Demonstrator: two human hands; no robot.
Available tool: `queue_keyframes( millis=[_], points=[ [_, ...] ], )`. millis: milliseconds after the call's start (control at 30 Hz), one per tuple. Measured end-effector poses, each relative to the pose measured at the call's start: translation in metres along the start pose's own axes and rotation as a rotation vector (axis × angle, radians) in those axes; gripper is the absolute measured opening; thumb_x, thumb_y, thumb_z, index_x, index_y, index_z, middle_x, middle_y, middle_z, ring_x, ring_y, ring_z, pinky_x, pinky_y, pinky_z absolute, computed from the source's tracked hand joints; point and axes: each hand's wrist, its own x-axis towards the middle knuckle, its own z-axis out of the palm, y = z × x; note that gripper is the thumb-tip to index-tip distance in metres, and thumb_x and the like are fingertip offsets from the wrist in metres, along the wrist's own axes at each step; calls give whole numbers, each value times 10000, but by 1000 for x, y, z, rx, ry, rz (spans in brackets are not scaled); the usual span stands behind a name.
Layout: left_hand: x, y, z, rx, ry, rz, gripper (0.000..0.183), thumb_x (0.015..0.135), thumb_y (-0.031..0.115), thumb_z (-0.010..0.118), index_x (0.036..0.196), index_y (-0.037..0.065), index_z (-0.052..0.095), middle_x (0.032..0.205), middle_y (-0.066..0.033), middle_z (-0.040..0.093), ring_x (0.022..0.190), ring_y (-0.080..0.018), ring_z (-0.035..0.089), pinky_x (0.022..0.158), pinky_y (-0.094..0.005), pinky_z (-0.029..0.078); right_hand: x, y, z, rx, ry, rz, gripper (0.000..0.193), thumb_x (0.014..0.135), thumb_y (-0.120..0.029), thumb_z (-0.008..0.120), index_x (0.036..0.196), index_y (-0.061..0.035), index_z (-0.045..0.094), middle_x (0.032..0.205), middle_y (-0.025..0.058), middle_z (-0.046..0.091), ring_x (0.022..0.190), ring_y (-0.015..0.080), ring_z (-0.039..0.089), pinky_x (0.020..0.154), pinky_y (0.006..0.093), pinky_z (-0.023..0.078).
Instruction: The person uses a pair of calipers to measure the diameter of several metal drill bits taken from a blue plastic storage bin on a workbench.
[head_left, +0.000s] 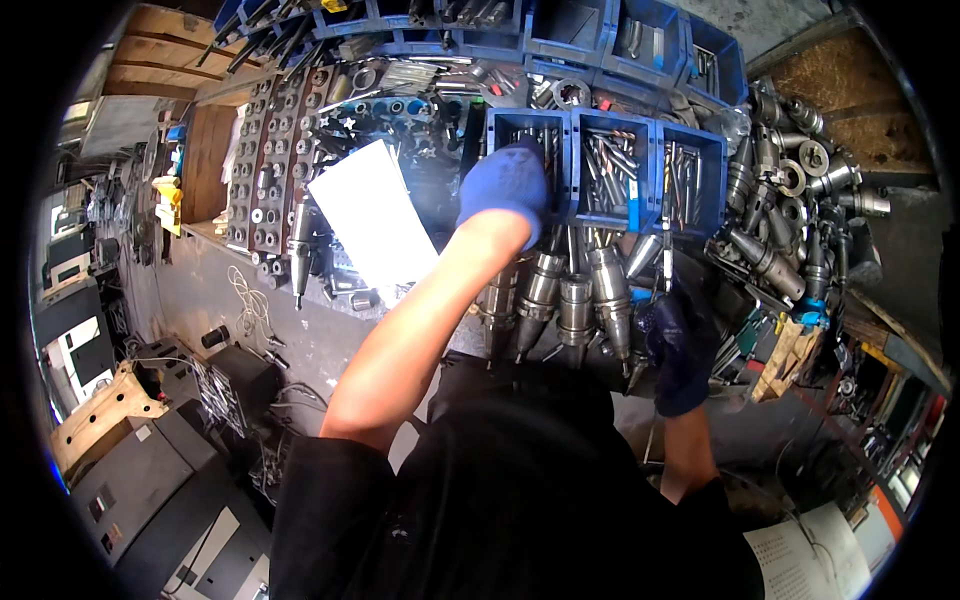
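My left hand point(505, 190), in a blue glove, reaches over the left compartment of a blue bin row point(567, 170). Its fingers dip among dark rod-shaped tools and are hidden by the back of the hand. Low on the right, my right hand point(682, 350) wears a dark blue glove. A slim metal rod-like tool point(668, 265) stands up from its closed fingers; its exact kind is too small to tell. Drill bits point(612, 155) fill the middle compartment, and more slim bits point(685, 185) stand in the right one. Several metal tool holders point(576, 310) lie between my hands.
White paper sheets point(375, 215) lie left of my forearm. Beyond them stands a rack of round collets point(268, 205). More blue bins point(570, 30) line the back. A heap of tool holders point(775, 225) crowds the right, near a wooden block point(790, 360).
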Motion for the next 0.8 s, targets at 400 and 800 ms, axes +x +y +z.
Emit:
queue_keyframes(
  millis=[400,800],
  points=[
    [41,12,14,-63,-85,-135,277,826,182,704,1067,73,783,1174,-213,715,1139,-360,686,953,-426,552,-5,1,-8,62,-24,20,415,972,-75,658,1383,-82,609,941,35,692,764,80,594,647,244,472],
    [-22,-21,-2,-499,41,154,444,818,245,746,1189,10,688,947,-186,751,847,-295,738,774,-393,572,-10,14,-23,95,-30,-74,442,935,-100,719,1361,-34,622,1032,67,719,788,106,647,690,268,537]
  ],
)
